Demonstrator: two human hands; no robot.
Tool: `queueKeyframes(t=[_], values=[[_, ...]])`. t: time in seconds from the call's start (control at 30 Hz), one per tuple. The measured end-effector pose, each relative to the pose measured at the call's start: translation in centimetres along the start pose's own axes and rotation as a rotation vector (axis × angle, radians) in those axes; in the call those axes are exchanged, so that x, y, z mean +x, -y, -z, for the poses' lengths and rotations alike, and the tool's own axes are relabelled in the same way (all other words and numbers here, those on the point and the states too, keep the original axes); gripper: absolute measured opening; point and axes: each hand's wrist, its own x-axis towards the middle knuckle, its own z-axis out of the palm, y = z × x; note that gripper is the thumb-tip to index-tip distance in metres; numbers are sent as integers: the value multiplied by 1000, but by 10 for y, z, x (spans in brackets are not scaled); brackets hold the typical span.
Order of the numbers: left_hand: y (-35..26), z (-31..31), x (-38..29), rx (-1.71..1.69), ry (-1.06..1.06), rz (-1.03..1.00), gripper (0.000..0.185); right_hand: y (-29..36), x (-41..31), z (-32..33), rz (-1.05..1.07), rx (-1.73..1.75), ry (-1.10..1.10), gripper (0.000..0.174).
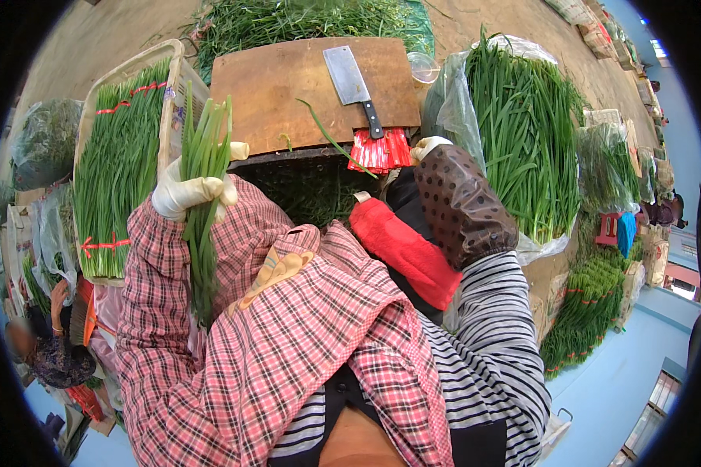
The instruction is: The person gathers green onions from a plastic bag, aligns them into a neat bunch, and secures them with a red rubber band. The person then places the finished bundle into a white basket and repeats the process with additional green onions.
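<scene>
My left hand (193, 190), in a whitish glove, grips a small bunch of garlic chives (201, 137). The pale stem ends point away from me and the leaves hang down over my checked smock. At the right end of a bundle of red tie strips (380, 150) is my right hand (430, 146), also gloved. A dotted brown sleeve cover reaches to its wrist, and its fingertips are too hidden to tell what they hold. A cleaver (347, 76) lies on the wooden board (269, 96), its black handle reaching over the strips. One loose leaf (333, 137) crosses the board's near edge.
Red-tied chive bundles fill a plastic crate (178, 76) on the left. Loose chives (520, 134) stand in a clear plastic bag (450, 111) at right. Beyond the board are a green heap of trimmings (304, 20) and a clear tub (423, 67). Another person (55, 356) is at lower left.
</scene>
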Motion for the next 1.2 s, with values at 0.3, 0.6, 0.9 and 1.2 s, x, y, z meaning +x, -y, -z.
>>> queueKeyframes(t=[0.3,0.6,0.9,1.2], values=[[1,1,-6,45,-108,39,65,-7,17,7,130,-4,-300,26],[22,7,7,-110,11,-120,63,7,9,4,173,157,-218,17],[36,76,-26,19,-180,-98,63,31,-82,28,457,717,-394,22],[-35,105,-30,467,-190,-158,68,62,-176,77,956,1390,-354,11]])
